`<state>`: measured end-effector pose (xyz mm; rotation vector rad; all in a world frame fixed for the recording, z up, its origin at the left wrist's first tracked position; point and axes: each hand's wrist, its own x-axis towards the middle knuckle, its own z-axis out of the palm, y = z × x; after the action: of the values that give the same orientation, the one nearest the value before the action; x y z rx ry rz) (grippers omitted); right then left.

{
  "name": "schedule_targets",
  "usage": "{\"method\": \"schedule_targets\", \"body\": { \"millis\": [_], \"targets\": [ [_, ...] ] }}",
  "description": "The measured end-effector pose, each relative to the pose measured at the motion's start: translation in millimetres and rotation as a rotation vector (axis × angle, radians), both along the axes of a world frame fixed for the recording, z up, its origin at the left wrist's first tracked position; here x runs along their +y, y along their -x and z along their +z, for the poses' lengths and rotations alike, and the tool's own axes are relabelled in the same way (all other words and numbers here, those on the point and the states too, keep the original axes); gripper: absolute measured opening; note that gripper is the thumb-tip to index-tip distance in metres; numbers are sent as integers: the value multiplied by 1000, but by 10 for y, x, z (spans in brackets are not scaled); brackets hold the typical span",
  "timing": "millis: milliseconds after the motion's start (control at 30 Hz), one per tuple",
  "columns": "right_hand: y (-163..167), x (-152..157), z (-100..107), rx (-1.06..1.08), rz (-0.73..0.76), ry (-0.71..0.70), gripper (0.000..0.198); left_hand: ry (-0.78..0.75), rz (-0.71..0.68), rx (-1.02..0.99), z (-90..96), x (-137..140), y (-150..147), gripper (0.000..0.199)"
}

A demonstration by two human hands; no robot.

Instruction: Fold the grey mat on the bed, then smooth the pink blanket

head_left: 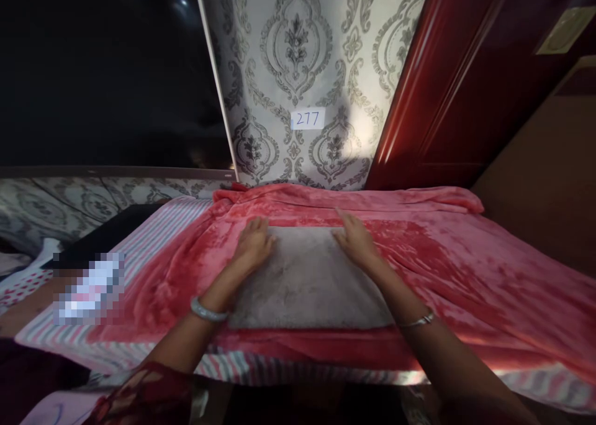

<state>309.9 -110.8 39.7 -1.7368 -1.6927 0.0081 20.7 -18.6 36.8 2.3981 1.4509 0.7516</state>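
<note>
The far corners of the grey cloth [307, 282] are being covered by the left hand [255, 246] and right hand [357, 242], a pixelated item [90, 288] is being obscured, the black screen [102, 71] is being cropped

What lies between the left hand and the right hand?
In the head view, a flat grey piece lies between the left hand and the right hand, on the red blanket.

Grey cloth [307, 282], soft-looking, faintly mottled: lay flat, roughly rectangular. Far corners sat at left grip [255, 245] and right grip [356, 242]; rest spread nearer than both, near edge fairly straight.
</note>
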Motion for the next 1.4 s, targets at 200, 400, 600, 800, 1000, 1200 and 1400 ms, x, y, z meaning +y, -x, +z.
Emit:
{"method": "schedule_targets", "body": {
  "millis": [200, 400, 600, 800, 1000, 1200, 1400],
  "targets": [
    [722, 213, -223, -292, 118, 212, 57, -21, -80, 295, -312, -265, -357, 66],
    [690, 199, -519, -314, 132, 353, 57, 0, -75, 383, -450, -308, -303, 67],
    [529, 214, -438, -325, 57, 399, 61, -5, -84, 384, -391, -323, -307, 67],
    [71, 66, -502, -288, -133, 472, 61, -8, -79, 405, -418, -323, -292, 68],
    [-259, -307, -514, -235, -245, 571, 61, 81, -109, 486, -226, -303, -266, 70],
    [332, -538, -320, -323, -137, 362, 59, 35, -68, 452, -18, -791, -101, 67],
    [1240, -567, -432, -340, 203, 350, 59, 0, -114, 525, -346, -1222, 51, 65]
  ]
}}
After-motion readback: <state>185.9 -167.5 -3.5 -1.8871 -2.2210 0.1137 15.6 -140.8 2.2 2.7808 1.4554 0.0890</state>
